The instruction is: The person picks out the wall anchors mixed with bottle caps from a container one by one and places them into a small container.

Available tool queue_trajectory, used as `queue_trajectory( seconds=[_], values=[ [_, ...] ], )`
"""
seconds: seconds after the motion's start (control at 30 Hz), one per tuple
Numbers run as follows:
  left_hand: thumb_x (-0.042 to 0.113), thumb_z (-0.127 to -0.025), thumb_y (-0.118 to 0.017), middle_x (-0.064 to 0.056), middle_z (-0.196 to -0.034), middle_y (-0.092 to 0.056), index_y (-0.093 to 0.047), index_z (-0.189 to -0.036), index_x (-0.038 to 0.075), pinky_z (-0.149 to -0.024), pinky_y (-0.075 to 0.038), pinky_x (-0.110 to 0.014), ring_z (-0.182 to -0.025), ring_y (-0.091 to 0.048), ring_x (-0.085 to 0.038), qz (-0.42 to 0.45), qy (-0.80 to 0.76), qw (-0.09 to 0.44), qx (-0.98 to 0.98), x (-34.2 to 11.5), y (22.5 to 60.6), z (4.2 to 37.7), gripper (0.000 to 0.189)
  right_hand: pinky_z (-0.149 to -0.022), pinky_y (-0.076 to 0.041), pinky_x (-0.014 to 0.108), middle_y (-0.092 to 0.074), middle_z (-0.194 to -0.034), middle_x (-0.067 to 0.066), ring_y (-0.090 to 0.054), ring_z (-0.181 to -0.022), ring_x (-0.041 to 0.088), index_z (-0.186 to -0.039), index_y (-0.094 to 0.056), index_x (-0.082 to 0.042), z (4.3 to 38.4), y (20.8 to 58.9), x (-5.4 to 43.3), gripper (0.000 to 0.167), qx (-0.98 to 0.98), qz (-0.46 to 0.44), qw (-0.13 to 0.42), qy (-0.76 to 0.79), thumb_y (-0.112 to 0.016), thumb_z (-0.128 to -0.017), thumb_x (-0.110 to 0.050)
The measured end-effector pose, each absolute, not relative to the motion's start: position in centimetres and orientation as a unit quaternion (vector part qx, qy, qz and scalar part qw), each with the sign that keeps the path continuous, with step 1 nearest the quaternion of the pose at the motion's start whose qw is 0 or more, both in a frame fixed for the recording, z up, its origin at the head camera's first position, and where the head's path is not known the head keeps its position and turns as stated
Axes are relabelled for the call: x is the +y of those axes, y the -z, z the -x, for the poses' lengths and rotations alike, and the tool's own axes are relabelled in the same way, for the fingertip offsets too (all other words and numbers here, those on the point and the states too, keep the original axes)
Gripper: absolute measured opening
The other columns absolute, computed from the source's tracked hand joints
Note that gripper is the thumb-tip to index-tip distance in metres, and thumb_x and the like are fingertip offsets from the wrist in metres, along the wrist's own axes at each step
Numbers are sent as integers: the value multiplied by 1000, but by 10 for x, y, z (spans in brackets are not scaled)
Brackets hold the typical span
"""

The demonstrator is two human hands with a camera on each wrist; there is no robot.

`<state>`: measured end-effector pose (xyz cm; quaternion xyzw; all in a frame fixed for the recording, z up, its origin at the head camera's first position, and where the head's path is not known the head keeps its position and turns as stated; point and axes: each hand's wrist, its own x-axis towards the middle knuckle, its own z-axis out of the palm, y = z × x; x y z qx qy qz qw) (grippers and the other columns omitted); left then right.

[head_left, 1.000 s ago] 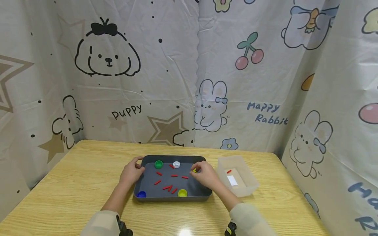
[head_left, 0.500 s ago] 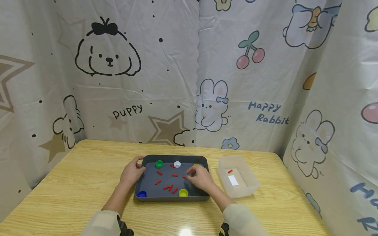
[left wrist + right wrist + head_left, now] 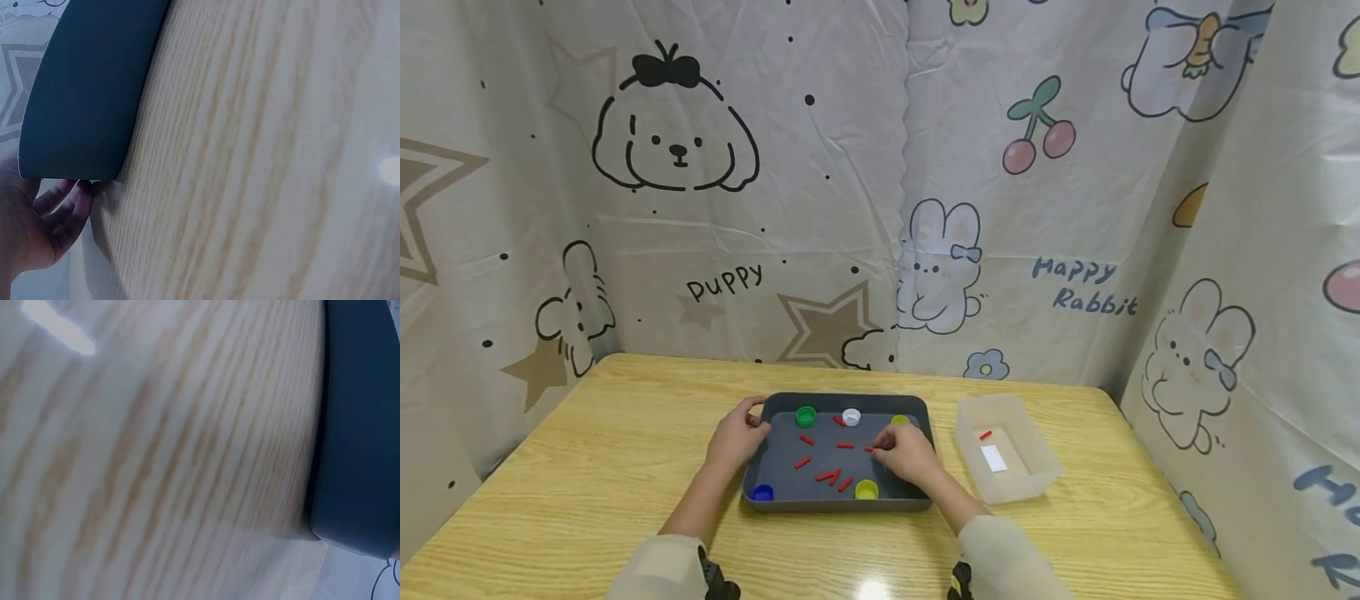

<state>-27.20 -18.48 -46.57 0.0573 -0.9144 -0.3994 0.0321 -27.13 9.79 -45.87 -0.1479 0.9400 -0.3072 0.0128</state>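
A dark grey tray (image 3: 838,506) lies on the table with several short red sticks (image 3: 846,445) scattered over its floor. My left hand (image 3: 733,433) grips its left side, fingers curled against the wall; the left wrist view shows this hand (image 3: 47,219) at the tray's corner (image 3: 81,125). Inside the tray's right part, my right hand (image 3: 910,454) pinches one red stick (image 3: 868,448) between thumb and fingertips. Around the sticks sit a green cap (image 3: 806,417), a white cap (image 3: 851,417), a blue cap (image 3: 762,493) and a yellow cap (image 3: 867,490). Another yellow cap (image 3: 899,420) is partly hidden behind my right hand.
A translucent plastic box (image 3: 1045,479) stands right of the tray. It holds one red stick (image 3: 986,435) and a white rectangle (image 3: 994,458) shows on its floor. A patterned curtain (image 3: 820,208) hangs behind the wooden table (image 3: 647,400).
My right hand has moved left and slightly down, from beside the upper-right yellow cap to a red stick, which it now pinches. My left hand stays on the tray.
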Motion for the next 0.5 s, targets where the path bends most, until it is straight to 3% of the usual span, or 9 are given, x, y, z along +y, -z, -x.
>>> queue_trajectory(
  seconds=[0.5],
  values=[
    [15,-83,-56,-11,-92,-60,-49,-133,9,-61,-39,-29,-75,-54,-20,-55,398,44,-915,-184,467,273,50,-60,-40,26,-61,-75,0,-49,-66,10,-82,-71,-11,273,462,96,6,946,140,5,293,-70,-81,-16]
  ],
)
